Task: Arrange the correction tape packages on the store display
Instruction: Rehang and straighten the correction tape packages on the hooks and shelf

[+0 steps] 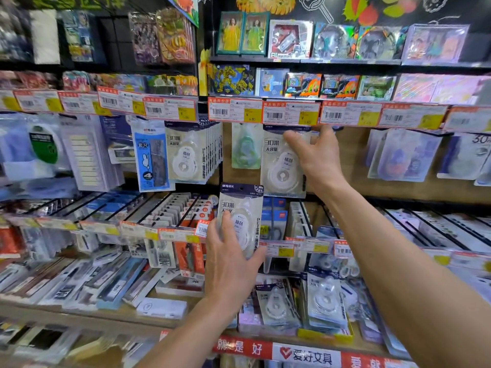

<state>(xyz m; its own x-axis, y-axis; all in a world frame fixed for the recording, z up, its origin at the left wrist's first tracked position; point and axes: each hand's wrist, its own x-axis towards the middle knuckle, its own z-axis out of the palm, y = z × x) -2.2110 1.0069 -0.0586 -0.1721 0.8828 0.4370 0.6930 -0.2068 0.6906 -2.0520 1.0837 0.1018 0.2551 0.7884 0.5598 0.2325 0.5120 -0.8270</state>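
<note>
The person stands facing the store display with both arms raised. The left hand (230, 261) grips the lower part of one correction tape package (240, 208), fingers curled over its front left and thumb clamped against its right edge. This held package is upright in front of the middle shelf tier, clear of any hook. The right hand (317, 155) is raised to the hanging package (280, 168), which sits just below the price label strip (289, 112). Its fingers are extended and spread apart, with the thumb touching the package's upper front and the other fingers reaching up beside its right edge. A green package (245, 151) hangs just to the left. Further left hangs a full row of identical packages (190, 155). More correction tape packages (325, 297) stand in the lower shelf bin.
</note>
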